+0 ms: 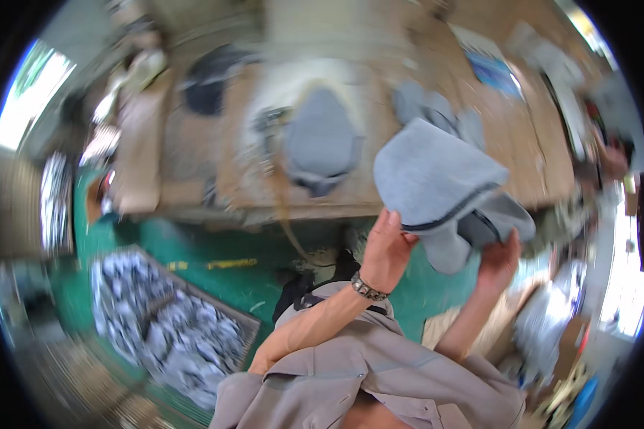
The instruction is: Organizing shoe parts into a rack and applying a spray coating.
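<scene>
Both my hands hold up a light grey, cap-like fabric piece [436, 171] with a black band along its edge. My left hand [388, 247], with a dark beaded bracelet at the wrist, pinches the banded edge at its lower left. My right hand [499, 261] grips a folded grey flap on the lower right, with the fingertips partly hidden behind the cloth. Left of it, a grey fabric piece with a pointed top [322, 139] lies on a pale patch of the worktable [247, 189]. More grey pieces [444, 111] lie behind the held one. Blur hides finer detail.
On the green floor [186, 239] at lower left stands a wide container heaped with grey pieces [172, 322]. A dark round object [211, 79] and a blue packet [495, 74] lie on the table. Clear plastic bags [551, 311] are at lower right. A person's arm [610, 159] shows far right.
</scene>
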Demonstrator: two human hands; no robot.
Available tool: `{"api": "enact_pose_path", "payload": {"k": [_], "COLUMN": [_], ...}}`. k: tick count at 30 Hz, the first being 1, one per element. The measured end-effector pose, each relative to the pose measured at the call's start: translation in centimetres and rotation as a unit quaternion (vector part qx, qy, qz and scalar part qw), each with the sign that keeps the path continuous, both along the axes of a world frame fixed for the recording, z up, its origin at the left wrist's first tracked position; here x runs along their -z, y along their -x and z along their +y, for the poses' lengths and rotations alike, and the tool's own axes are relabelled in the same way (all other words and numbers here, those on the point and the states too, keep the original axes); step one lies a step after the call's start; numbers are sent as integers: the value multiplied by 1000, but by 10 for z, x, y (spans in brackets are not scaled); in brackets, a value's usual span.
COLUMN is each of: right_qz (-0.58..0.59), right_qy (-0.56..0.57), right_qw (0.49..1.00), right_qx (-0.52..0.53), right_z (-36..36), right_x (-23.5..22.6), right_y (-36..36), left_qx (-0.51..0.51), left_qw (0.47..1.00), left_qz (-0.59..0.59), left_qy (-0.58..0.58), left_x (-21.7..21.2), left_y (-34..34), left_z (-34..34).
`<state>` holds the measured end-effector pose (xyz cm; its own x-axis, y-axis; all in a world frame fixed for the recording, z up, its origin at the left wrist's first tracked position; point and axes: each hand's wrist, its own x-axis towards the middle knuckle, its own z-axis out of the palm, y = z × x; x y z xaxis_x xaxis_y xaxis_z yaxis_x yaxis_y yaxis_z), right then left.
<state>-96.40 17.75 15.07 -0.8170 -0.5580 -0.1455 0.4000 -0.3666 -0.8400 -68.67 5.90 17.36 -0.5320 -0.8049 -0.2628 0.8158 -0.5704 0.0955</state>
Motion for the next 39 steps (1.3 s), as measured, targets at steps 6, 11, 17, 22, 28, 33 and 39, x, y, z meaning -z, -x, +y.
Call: {"api": "enact_pose_path", "payload": {"k": [6,11,17,22,28,33,39], "right_qz": [69,-5,-79,-48,45,84,47], "right_qy": [83,119,-6,-103,-174,-216,-135], "right_qw": [955,838,657,541,392,270,188], "right_qx": [-275,-532,-750,-833,-902,-935,-972], "right_z": [-89,-145,-154,-86,-10,59,150], "right_x": [-104,-88,-15,11,43,85,87], "right_y": [-229,-421,-636,-789,-931,-1083,-1282], "left_qx": [-256,-487,-725,-835,-895,-916,-936], "left_qw": [960,867,681,523,354,266,187], "left_qz": [-5,-62,-62,-73,0,-23,-99], "left_qy": [112,85,-85,-156,-270,-299,-281], "left_x": [-31,-7,35,75,121,151,145], "left_y": [-224,-397,-527,-559,-588,-682,-845], "left_z": [13,86,219,314,379,433,514]}}
